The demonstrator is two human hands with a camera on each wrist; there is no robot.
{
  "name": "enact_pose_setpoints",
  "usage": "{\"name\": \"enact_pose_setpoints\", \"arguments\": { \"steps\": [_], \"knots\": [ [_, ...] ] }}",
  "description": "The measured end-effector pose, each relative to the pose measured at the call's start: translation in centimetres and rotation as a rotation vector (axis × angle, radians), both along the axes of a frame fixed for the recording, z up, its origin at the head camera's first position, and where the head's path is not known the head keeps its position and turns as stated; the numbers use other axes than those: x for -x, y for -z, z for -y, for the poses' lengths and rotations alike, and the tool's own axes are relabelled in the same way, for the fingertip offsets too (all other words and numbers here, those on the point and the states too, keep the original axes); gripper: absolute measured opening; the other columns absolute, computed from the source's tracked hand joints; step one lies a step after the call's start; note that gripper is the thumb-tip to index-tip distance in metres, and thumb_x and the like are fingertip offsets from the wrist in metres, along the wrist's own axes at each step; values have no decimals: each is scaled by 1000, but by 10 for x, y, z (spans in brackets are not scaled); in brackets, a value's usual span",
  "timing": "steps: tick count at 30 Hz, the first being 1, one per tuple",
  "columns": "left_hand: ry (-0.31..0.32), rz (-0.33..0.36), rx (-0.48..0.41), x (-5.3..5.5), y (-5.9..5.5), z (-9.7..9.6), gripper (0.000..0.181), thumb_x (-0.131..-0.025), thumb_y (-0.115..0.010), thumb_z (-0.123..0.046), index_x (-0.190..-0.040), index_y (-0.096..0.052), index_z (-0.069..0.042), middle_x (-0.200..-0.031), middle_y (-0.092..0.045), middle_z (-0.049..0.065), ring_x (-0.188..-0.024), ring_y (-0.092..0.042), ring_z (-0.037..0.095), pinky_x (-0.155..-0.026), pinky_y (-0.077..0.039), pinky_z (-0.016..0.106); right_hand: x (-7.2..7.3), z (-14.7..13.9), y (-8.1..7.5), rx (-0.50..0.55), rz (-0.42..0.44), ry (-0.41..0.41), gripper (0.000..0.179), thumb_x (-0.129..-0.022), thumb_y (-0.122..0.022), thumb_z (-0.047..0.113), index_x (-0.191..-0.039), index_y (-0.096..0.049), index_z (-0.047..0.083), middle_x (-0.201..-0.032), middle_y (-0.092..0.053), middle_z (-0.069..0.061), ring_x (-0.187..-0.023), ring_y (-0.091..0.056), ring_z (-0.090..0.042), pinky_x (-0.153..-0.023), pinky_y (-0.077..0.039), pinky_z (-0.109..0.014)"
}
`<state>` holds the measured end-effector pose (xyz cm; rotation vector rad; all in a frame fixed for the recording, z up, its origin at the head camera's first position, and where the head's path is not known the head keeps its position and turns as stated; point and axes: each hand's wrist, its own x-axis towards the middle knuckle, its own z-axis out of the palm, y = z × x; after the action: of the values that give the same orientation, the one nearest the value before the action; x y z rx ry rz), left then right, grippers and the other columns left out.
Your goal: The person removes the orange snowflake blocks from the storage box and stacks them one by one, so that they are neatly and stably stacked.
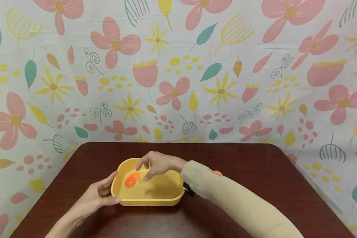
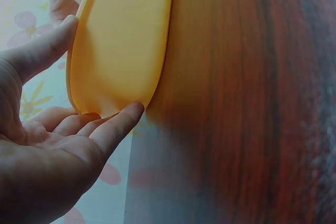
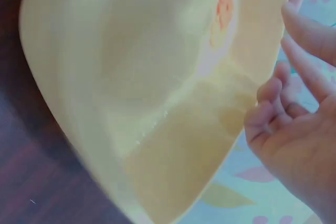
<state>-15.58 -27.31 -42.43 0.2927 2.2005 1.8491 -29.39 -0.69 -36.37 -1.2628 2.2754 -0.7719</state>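
Note:
A yellow plastic tray [image 1: 166, 202] with raised walls and rounded corners sits on the table. Two orange disc-like pieces [image 1: 130, 181] with small holes lie overlapping at its left inside, and they also show as an orange patch [image 3: 224, 9] in the right wrist view. My left hand [image 1: 96, 193] holds the tray's left end, thumb at the near corner and fingers along the side; the left wrist view shows this hand [image 2: 68, 135] spanning that end. Above the tray, my right hand [image 1: 157, 163] hovers with loosely bent fingers and nothing between them, just right of the orange pieces.
Another orange piece [image 1: 218, 172] peeks out from behind the right sleeve [image 1: 226, 191]. A dark device [image 1: 188, 189] shows under the right wrist. The brown table [image 1: 241, 155] reaches back to a flower-patterned cloth [image 1: 178, 66].

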Motion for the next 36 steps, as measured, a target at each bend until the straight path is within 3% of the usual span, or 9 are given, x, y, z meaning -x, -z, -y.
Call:
{"name": "enact_pose_setpoints", "arguments": {
  "steps": [6, 14, 26, 36],
  "knots": [
    [0, 14, 6, 1, -1, -1, 99, -94, -80, -9, -168, -13, 0, -169, -19, 26, -147, -37, 48, -96, -52, 28, 7, 11, -2, -11, 38, -117, 40, -87, -86, 1, -126, -74, 1, -104, -62, -31, -78, -48, -13, -66, -40, -21],
    [-7, 17, 13, 0, -1, -1, 100, -94, -81, -10, -168, -14, 0, -169, -20, 26, -148, -35, 49, -97, -52, 28, 11, 25, 3, -51, 73, -170, 42, -86, -86, 0, -127, -73, -2, -71, -54, 1, -62, -44, -8, -64, -40, -20],
    [7, 13, 4, 1, -2, 0, 99, -94, -80, -9, -168, -13, 0, -169, -20, 25, -147, -36, 48, -97, -52, 27, 21, 40, 13, -58, 83, -135, 46, -87, -85, 0, -131, -71, -1, -56, -44, 5, -51, -37, -7, -57, -36, -20],
    [9, 25, -6, 0, -2, -1, 100, -95, -80, -9, -168, -12, -1, -170, -18, 24, -148, -34, 48, -97, -52, 28, 26, 46, 27, -106, 97, -67, 44, -88, -85, 2, -130, -73, 4, -55, -38, 4, -49, -32, -8, -54, -31, -20]
  ]
}}
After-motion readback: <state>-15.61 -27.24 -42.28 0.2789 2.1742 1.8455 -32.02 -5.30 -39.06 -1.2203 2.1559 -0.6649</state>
